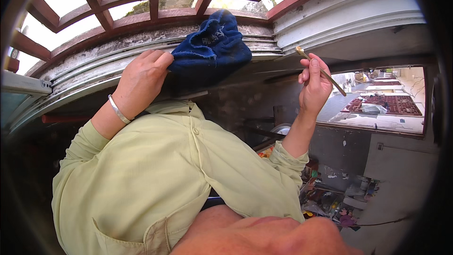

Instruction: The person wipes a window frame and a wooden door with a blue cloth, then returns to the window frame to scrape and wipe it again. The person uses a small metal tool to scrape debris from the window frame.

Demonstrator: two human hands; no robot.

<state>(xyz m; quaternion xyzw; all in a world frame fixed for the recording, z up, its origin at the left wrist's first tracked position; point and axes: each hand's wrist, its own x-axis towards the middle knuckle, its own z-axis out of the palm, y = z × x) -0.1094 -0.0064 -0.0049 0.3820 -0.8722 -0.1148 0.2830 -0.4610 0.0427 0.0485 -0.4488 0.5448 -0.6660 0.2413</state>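
Observation:
A dark blue cloth point(226, 51) with frayed edges and pale lettering lies bunched over the window's sliding track point(263, 44), partly hanging over its inner edge. My left hand point(145, 74), with a silver bangle at the wrist, pinches the cloth's left corner. To the right, my right hand point(315, 81) holds a slim stick-like tool point(332, 81) raised in front of the sill, apart from the cloth. Its upper end is lumpy and yellowish; whether that is a brush head I cannot tell.
Reddish-brown window bars point(154, 0) stand beyond the dirty white frame point(347, 14). A sliding sash point(26, 83) is at the far left. On the right are a doorway point(382, 99) to a bright yard and a pile of clutter point(332, 202) on the floor.

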